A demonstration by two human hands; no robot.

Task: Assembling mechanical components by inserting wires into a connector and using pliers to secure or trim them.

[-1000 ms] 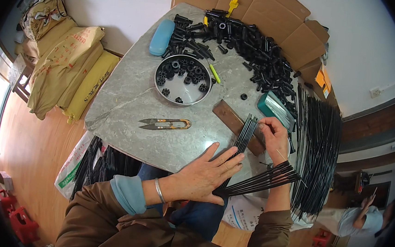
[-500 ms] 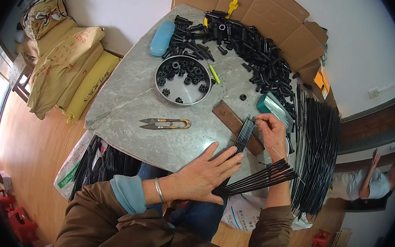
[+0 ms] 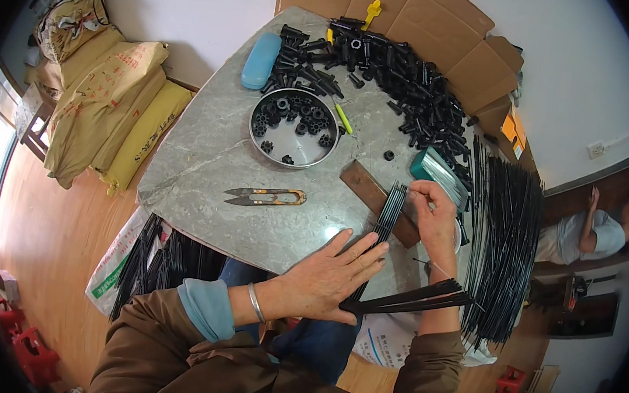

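Observation:
My left hand (image 3: 330, 275) lies flat on a bundle of thin black rods (image 3: 389, 211), its fingers stretched out. The far tips of that bundle rest over a brown wooden block (image 3: 364, 183). Beside those tips, the thumb and forefinger of my right hand (image 3: 434, 209) are pinched together; whatever is between them is too small to make out. Another fan of black rods (image 3: 414, 297) spreads from under my left hand toward my right forearm. Left of the bundle lie rusty thread snips (image 3: 265, 196).
A round metal bowl (image 3: 293, 164) holds black ribbed pieces. Behind it are a blue case (image 3: 261, 61), a heap of black bolt-like parts (image 3: 412, 82) and a cardboard screen (image 3: 446, 29). A green box (image 3: 440, 175) and long black rods (image 3: 503, 241) are at right. Another person (image 3: 585, 232) is beyond.
My right hand stays pinched by the rod tips, shifted very slightly. The fan of rods by my right forearm has drawn closer together. The person in the background has moved.

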